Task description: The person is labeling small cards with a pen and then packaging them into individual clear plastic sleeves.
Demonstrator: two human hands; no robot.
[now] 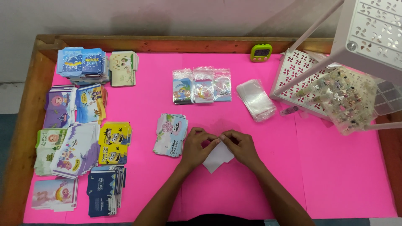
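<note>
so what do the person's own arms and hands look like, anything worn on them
Both arms are bare as far as the view shows: no sleeves in sight. The left hand and the right hand wear no gloves, and no rings, watch or bracelets can be seen on the fingers or wrists.

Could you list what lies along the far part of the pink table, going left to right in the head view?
Blue card stacks → cream card stack → three bagged cards → green timer → white perforated rack → clear compartment box of small trinkets.
</note>
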